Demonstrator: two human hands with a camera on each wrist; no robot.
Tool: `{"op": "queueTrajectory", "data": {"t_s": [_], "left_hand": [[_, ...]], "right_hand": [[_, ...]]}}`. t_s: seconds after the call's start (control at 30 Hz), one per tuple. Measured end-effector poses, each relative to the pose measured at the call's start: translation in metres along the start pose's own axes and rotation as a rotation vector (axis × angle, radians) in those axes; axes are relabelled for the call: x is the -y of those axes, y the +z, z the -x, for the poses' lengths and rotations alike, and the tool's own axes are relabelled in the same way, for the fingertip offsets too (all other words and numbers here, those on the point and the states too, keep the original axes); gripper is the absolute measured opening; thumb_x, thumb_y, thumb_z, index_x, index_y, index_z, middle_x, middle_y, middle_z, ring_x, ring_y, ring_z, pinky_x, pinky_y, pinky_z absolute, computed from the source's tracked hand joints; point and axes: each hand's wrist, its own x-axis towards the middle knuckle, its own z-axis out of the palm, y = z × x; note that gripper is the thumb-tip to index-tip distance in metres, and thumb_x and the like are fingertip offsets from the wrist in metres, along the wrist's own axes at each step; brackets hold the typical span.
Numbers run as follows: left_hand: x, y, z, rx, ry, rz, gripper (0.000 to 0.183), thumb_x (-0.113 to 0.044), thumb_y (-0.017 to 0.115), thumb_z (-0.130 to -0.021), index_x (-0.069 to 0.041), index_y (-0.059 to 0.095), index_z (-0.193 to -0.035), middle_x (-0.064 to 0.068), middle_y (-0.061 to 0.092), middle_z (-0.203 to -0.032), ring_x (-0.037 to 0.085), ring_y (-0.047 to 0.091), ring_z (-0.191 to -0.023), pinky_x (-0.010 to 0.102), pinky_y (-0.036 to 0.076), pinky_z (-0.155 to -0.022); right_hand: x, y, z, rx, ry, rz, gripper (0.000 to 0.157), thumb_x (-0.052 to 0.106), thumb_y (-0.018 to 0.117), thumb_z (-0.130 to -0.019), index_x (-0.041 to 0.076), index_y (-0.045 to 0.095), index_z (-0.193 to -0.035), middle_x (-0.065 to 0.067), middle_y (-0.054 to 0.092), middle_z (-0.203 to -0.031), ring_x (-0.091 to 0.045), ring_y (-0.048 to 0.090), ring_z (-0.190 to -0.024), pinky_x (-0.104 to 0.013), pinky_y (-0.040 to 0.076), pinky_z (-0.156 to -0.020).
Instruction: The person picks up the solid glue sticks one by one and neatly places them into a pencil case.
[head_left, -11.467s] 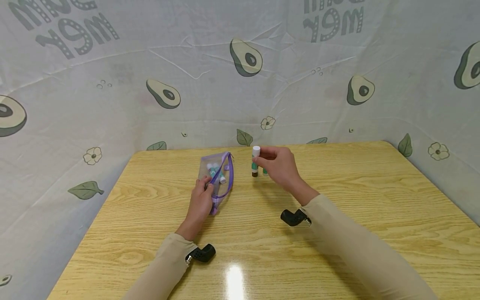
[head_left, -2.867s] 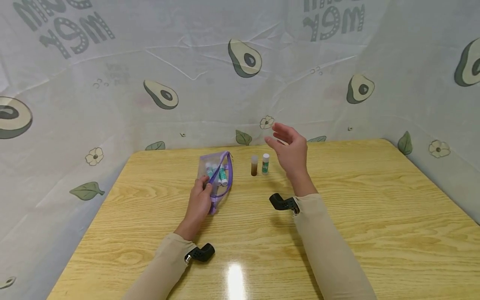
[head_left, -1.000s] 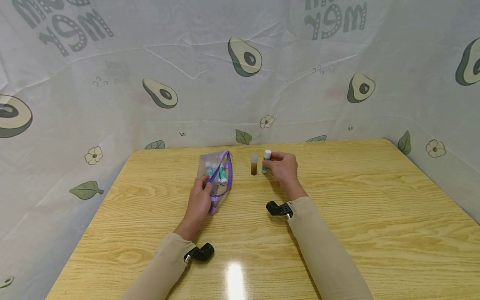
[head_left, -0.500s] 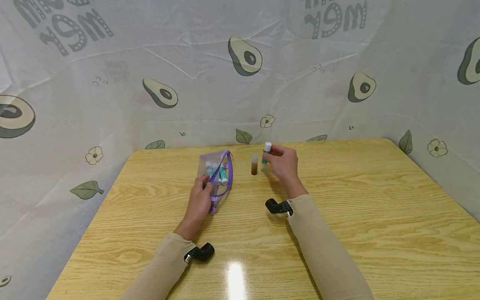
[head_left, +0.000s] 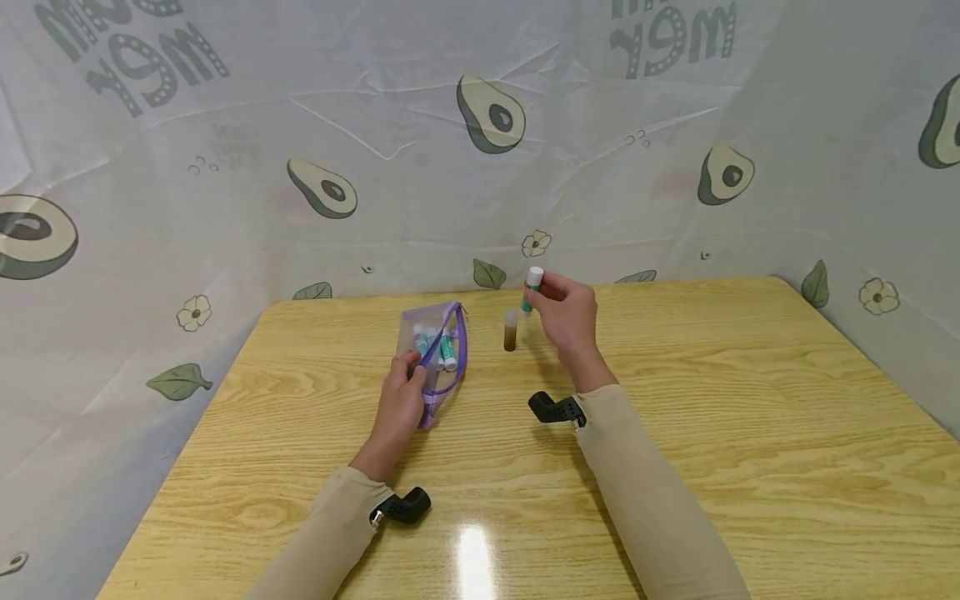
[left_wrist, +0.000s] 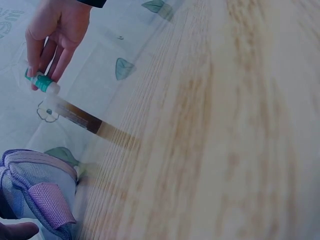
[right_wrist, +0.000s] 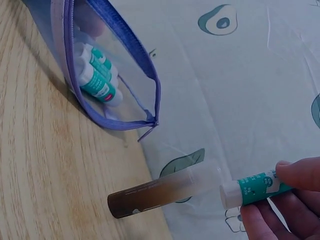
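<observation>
My left hand [head_left: 401, 400] grips the near side of a see-through mesh zip pouch [head_left: 440, 388] with purple trim. The pouch's zip mouth gapes toward the right, and several green-and-white glue sticks [right_wrist: 102, 85] lie inside. My right hand [head_left: 567, 321] pinches another glue stick [head_left: 532, 287], green with white ends, between thumb and fingers. That stick hangs above the table, slightly tilted. Just left of it and lower, a tube [head_left: 510, 333] with a brown bottom and a frosted clear top stands upright on the table. In the left wrist view, only a thumb of the left hand shows beside the pouch.
Underneath everything is a wood-grain table [head_left: 697, 400]. A pale cloth [head_left: 420, 225] printed with avocados and leaves hangs along its back and sides. Black wrist cameras [head_left: 557, 408] jut from both sleeves.
Earlier, one glue stick went from my right hand into the pouch. Since then my right hand has gripped the stick standing beside the brown tube and lifted it. My left hand has stayed put.
</observation>
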Motion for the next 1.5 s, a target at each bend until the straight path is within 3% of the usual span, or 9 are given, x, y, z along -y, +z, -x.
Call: {"op": "queueTrajectory", "data": {"t_s": [0.97, 1.2, 1.5], "left_hand": [[-0.001, -0.004, -0.001, 0.005, 0.007, 0.012, 0.053, -0.022, 0.034, -0.115, 0.001, 0.035, -0.162, 0.024, 0.021, -0.176, 0.040, 0.005, -0.167, 0.058, 0.011, -0.135], [-0.002, -0.004, -0.001, 0.008, 0.008, 0.022, 0.052, -0.022, 0.034, -0.115, 0.002, 0.035, -0.162, 0.024, 0.022, -0.176, 0.040, 0.001, -0.167, 0.058, 0.009, -0.135], [-0.005, -0.004, 0.000, 0.002, 0.001, 0.033, 0.052, -0.021, 0.035, -0.115, 0.002, 0.036, -0.161, 0.024, 0.022, -0.175, 0.040, 0.001, -0.167, 0.057, 0.008, -0.136]], "right_hand": [[0.032, 0.011, 0.003, -0.014, -0.133, 0.001, 0.045, 0.012, 0.072, -0.101, 0.006, 0.065, -0.146, -0.015, 0.074, -0.136, -0.026, 0.070, -0.127, -0.041, 0.057, -0.109], [0.039, 0.017, 0.003, -0.012, -0.131, -0.023, 0.046, 0.012, 0.073, -0.101, 0.006, 0.064, -0.146, -0.015, 0.073, -0.137, -0.025, 0.069, -0.126, -0.035, 0.059, -0.104], [0.041, 0.026, 0.004, -0.002, -0.141, -0.022, 0.043, 0.012, 0.073, -0.101, 0.005, 0.067, -0.143, -0.016, 0.074, -0.134, -0.027, 0.070, -0.124, -0.043, 0.057, -0.107]]}}
